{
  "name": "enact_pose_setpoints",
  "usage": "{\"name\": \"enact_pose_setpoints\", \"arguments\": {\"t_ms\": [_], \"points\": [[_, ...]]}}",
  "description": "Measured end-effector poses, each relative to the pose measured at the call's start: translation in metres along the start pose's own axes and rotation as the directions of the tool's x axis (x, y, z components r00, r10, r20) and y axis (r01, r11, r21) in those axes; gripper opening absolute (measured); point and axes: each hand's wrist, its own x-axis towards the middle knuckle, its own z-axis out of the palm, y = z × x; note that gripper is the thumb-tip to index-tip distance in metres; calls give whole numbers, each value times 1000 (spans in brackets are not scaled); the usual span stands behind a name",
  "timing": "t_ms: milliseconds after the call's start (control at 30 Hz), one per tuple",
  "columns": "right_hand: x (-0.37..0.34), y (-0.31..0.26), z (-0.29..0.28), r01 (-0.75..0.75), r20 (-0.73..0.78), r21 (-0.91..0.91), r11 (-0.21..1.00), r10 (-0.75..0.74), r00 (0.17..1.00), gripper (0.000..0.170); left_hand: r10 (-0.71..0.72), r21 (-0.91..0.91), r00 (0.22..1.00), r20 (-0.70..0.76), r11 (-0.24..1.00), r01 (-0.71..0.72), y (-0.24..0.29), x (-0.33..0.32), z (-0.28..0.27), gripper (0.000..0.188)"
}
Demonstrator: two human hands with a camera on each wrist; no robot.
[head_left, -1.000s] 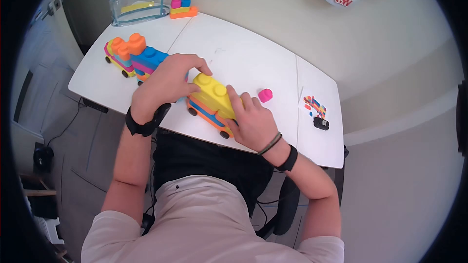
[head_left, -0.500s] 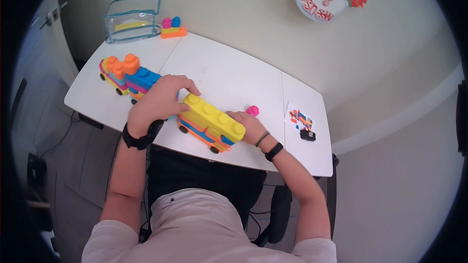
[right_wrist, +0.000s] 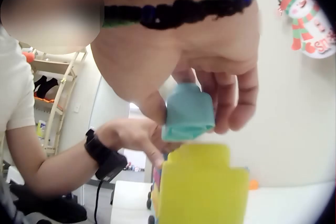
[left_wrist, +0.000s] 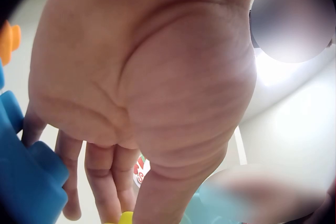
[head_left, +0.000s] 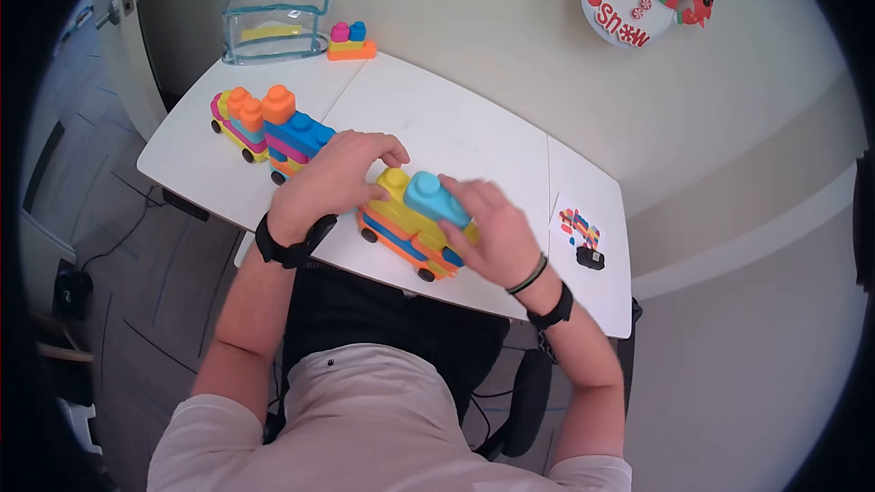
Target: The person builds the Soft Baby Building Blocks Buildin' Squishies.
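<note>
My right hand (head_left: 497, 228) pinches a light blue toy block (head_left: 428, 189) between thumb and fingers. In the right wrist view the light blue block (right_wrist: 188, 112) is close over a stud of a long yellow block (right_wrist: 205, 187). That yellow block (head_left: 387, 211) tops a wheeled toy car (head_left: 398, 241) of orange, blue and yellow pieces. At its left end, the thumb and fingertips of my left hand (head_left: 333, 178) hold the yellow block from both sides. Just left of this hand, partly covered by it, is a blue-topped car (head_left: 301, 137).
A small train front with orange blocks (head_left: 241, 109) stands at the table's left. Behind are a clear zip bag (head_left: 273, 27) and a small block stack (head_left: 351, 46). A picture sheet (head_left: 570, 210) and a black device (head_left: 591, 258) lie on the right.
My right hand left the yellow block, reached to the right near the pink block, and came back over the yellow block with the light blue block. My left hand stays at its left end.
</note>
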Motion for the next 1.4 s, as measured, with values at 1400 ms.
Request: {"name": "enact_pose_setpoints", "arguments": {"t_ms": [1400], "points": [[-43, -10, 3, -395, -3, -236, 888, 406, 914, 74, 9, 21, 1000, 6, 1000, -9, 1, 2, -1, 39]]}}
